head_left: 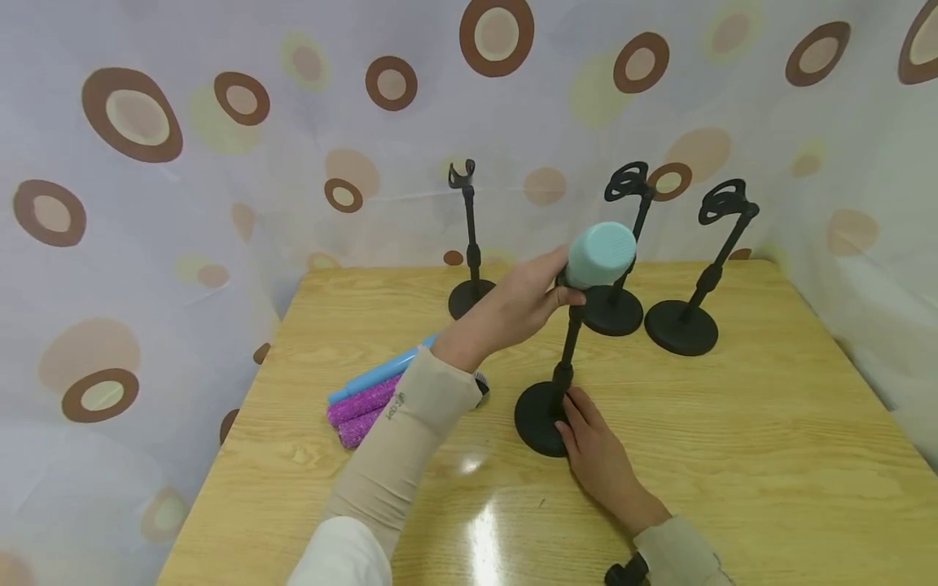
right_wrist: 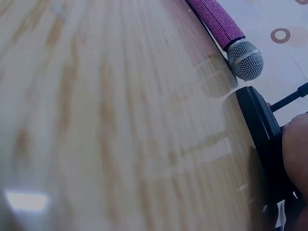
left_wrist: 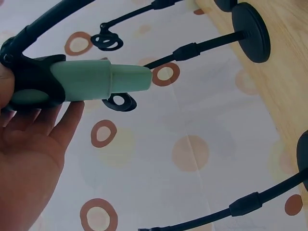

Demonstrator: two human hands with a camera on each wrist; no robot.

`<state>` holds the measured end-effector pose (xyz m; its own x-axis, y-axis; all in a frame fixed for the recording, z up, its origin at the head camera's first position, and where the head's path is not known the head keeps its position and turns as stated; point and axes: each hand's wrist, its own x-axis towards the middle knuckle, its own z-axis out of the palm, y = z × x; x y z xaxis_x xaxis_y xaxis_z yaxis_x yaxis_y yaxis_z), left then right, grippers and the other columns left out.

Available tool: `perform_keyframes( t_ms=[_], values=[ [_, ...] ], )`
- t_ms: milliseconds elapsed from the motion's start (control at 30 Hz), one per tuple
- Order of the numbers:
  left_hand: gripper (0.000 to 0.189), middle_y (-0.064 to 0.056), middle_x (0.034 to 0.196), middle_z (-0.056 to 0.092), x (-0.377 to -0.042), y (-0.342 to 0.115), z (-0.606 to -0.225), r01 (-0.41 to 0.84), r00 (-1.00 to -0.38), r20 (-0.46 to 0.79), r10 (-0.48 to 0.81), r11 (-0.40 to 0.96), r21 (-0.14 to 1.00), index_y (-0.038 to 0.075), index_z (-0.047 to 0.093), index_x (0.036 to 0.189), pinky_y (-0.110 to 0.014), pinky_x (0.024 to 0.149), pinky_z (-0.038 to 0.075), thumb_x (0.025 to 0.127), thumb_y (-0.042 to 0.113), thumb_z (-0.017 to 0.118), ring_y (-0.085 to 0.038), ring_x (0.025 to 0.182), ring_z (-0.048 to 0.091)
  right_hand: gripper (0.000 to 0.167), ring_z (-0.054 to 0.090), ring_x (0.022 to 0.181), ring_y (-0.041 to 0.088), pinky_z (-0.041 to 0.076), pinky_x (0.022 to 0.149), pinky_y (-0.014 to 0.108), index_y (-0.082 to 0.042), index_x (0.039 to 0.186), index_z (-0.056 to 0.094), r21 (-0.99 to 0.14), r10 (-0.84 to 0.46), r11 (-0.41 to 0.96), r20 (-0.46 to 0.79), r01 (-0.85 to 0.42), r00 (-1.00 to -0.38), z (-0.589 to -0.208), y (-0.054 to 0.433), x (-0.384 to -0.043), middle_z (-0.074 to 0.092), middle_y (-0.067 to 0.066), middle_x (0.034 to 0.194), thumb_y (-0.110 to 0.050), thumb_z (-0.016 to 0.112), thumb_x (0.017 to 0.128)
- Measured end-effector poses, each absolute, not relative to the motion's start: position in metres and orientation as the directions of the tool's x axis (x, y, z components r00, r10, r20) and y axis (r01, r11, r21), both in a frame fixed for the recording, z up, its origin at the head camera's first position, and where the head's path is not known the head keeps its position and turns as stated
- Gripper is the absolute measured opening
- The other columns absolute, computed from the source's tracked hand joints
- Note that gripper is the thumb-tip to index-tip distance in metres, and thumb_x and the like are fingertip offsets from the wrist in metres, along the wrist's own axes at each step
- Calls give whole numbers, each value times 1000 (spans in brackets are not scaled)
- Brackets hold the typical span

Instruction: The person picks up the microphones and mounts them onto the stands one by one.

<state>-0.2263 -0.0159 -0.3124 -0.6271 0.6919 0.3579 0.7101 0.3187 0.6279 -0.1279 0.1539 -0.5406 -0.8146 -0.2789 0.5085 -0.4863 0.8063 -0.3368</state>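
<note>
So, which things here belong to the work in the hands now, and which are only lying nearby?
In use:
mint-green object, held by the left hand
front stand, right hand at its base

Apparently idle:
blue handle
two purple handles
three other stands

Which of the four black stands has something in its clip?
The front stand, nearest the head camera: its clip holds a mint-green cylinder. The left stand, middle-rear stand and right stand have empty clips.

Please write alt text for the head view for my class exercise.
A person's left grip holds a turquoise cylinder atop a black stand; the right grip rests on that stand's base. Three more stands are behind; purple handles and a blue one lie left.
</note>
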Motion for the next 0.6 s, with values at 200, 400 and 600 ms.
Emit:
perform_keyframes(
  t_ms=[200,400,600],
  values=[
    [49,-5,138,56,-225,-15,-321,699,-648,409,643,288,654,10,41,145,-19,108,41,99,20,56,-11,132,51,40,56,125,43,52,96,50,15,125,59,-346,-276,799,515,-491,-812,-538,154,-128,54,30,134,-4,69,90],
    [54,-7,149,48,-216,-15,-339,681,-674,465,574,238,693,11,34,152,-28,115,38,103,24,50,-14,139,45,40,54,127,42,50,98,50,14,127,58,-366,-271,801,483,-474,-833,-537,155,-126,53,30,136,-5,66,93],
    [55,-8,155,39,-205,-15,-352,655,-714,484,506,236,718,11,28,156,-36,116,38,105,24,46,-17,145,38,40,54,128,43,50,99,51,14,127,58,-370,-274,791,497,-487,-823,-538,154,-126,53,30,136,-4,67,92]
  ],
)
